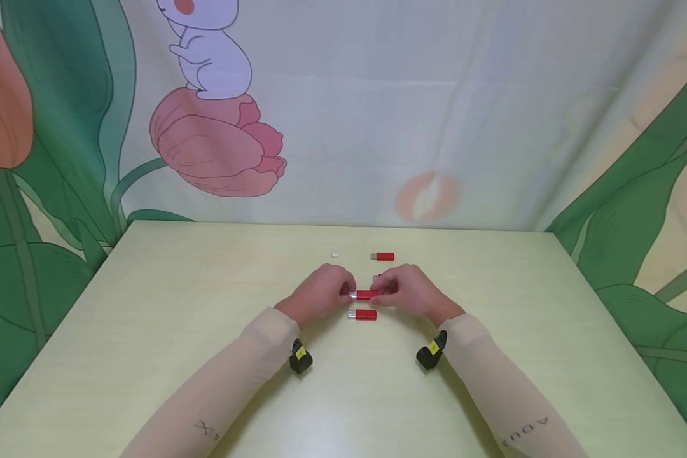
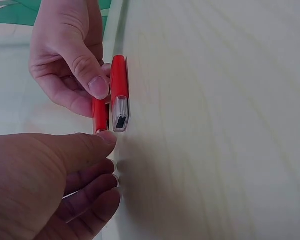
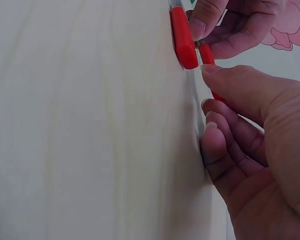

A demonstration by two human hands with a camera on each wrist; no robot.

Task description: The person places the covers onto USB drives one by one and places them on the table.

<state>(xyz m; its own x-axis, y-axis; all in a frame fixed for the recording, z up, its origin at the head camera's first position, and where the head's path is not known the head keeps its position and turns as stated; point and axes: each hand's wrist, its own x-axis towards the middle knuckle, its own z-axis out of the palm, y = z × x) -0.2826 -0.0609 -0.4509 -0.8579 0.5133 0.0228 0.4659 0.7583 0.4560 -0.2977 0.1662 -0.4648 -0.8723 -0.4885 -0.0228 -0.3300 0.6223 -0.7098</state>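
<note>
While right fingers (image 3: 235,122) and, apparently, left fingers (image 2: 92,190) pinch one red USB stick (image 1: 366,294), the table (image 1: 509,273) spreads wide to either edge.

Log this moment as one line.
Left hand: pinches red USB stick at one end | Right hand: pinches its other end | Table: capped red stick near both hands

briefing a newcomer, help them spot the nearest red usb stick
On the pale table, the left hand and right hand meet at a held stick. Just below it in the head view lies the red USB stick, the only one on that side.
</note>
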